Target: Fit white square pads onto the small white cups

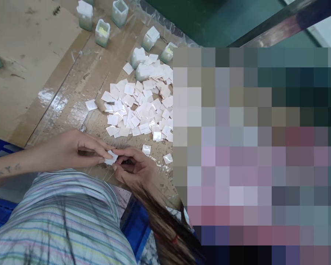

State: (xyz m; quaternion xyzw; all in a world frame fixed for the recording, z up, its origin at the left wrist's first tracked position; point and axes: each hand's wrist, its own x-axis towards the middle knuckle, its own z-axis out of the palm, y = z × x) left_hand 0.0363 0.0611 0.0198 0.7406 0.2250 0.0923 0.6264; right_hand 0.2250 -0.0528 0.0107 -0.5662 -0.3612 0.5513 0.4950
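Observation:
Near the table's front edge, my left hand [79,149] pinches one side of a small white piece [111,158], thumb below and fingers above. The fingertips of my right hand [136,165] close on the opposite side of the same piece. It looks thin and roughly square, and fingers cover part of its edges. Just beyond my hands spreads a loose heap of white square tiles [135,106]. Two single tiles, one by my right hand [146,149] and one farther right [168,158], lie apart from the heap.
Several pale green, open-topped small containers [120,14] stand toward the back; some have white tiles on top. A dark screw-like bit [110,103] lies on the heap. Brown cardboard [30,66] covers the table at left. Blurred blocks hide the right side. Blue plastic [138,221] shows below.

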